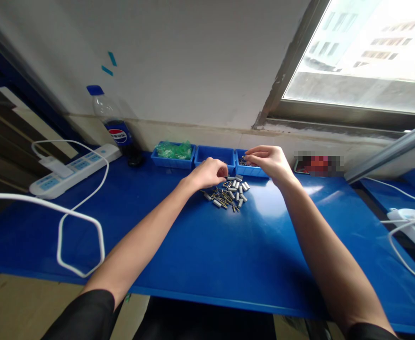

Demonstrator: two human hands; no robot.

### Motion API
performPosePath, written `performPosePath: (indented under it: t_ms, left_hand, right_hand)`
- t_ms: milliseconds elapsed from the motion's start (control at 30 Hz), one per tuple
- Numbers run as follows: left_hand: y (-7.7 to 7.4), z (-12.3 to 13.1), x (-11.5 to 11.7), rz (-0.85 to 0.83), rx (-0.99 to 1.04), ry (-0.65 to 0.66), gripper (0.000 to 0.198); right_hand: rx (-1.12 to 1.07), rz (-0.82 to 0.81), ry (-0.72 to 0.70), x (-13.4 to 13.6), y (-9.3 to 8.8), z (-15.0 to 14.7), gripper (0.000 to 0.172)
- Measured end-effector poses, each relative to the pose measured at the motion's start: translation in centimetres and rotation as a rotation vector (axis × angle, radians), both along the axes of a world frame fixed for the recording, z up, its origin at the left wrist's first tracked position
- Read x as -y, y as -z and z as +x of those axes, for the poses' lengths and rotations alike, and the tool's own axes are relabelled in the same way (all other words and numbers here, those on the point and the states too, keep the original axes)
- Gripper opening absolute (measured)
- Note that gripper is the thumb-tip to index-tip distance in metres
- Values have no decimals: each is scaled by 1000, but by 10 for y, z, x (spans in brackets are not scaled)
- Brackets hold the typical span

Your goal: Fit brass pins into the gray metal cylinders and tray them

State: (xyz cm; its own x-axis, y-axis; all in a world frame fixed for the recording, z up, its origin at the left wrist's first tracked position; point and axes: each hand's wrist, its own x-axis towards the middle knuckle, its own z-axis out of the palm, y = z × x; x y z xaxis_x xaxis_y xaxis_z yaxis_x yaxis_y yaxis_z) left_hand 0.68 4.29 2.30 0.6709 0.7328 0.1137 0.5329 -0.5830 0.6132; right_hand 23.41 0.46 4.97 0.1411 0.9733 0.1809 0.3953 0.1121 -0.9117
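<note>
A pile of small silver metal pieces and thin brass-coloured pins lies on the blue table. At its upper left edge is my left hand, with the fingers curled closed; whatever they hold is hidden. My right hand hovers over the right-hand blue bin, thumb and fingertips pinched together above the small metal parts inside. What the pinch holds is too small to make out. The middle blue bin stands between the hands, partly covered by my left hand.
Green plastic wrapping fills the left blue bin. A cola bottle and a white power strip stand at the left, with a white cable looping over the table. A blurred red object lies right of the bins, under the window.
</note>
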Motion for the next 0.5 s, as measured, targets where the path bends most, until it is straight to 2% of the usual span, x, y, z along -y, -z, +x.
performPosePath:
  t_ms: [100, 233, 367, 500]
  left_hand:
    - [3, 6, 7, 78, -153, 11, 18]
    - [-2, 9, 13, 128, -263, 13, 23]
    - [-8, 6, 14, 133, -328, 12, 27]
    - [-9, 1, 11, 101, -310, 16, 30]
  right_hand:
    - [35, 3, 21, 0, 0, 2, 29]
    - [43, -13, -15, -1, 1, -1, 27]
    - [56, -19, -48, 0, 1, -4, 26]
    - [49, -48, -72, 2, -2, -6, 24]
